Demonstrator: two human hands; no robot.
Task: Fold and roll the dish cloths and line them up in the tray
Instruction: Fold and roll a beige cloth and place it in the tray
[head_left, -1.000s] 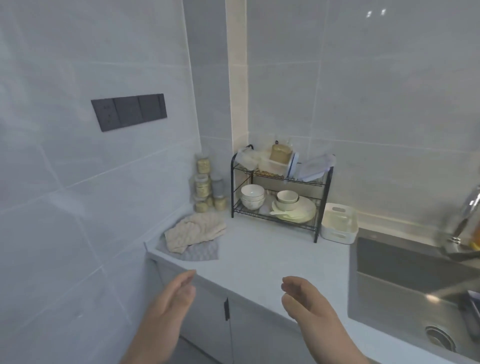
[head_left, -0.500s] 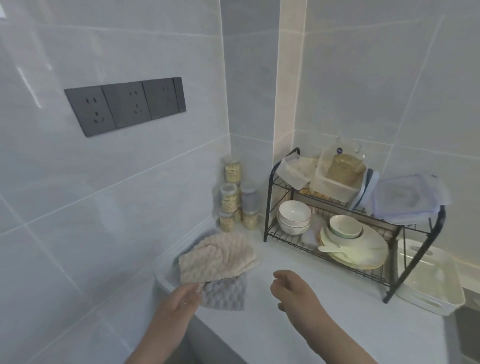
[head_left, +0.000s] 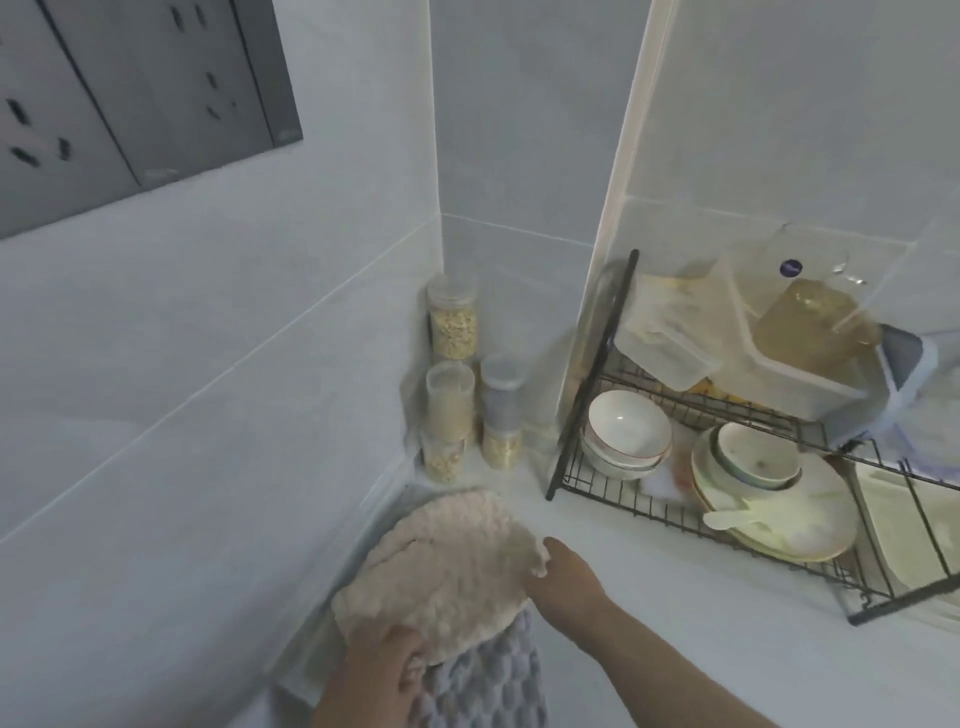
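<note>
**Both hands on the beige cloth in the counter's corner**

The beige dish cloth (head_left: 447, 571) sits low in the frame, a little left of centre, bunched into a rounded shape on top of a grey dish cloth (head_left: 493, 680). The grey one lies flat on the white counter (head_left: 649, 587) and shows only at the bottom edge, beneath the beige one.

The left hand (head_left: 387, 675) comes in from the bottom of the frame. Its fingers are curled over the near edge of the beige cloth and grip it. The right hand (head_left: 569, 577) reaches in from the lower right and meets the cloth's right edge. A flap of the fabric drapes over its fingertips, so it appears to pinch that edge, though most of the fingers are hidden.

Above the cloths, at the frame's centre, stacked clear jars (head_left: 452, 332) of pale dry food stand in the corner of the tiled wall. To the right stands a black wire rack (head_left: 597, 384). Its lower shelf holds stacked white bowls (head_left: 631, 431) and a cream plate (head_left: 800, 530) with a bowl and spoon on it, and plastic containers fill the upper shelf. The pale tray (head_left: 883, 530) shows in part through the rack's end bars at the right edge, well apart from the cloths. A dark socket panel (head_left: 130, 98) fills the upper left.
</note>
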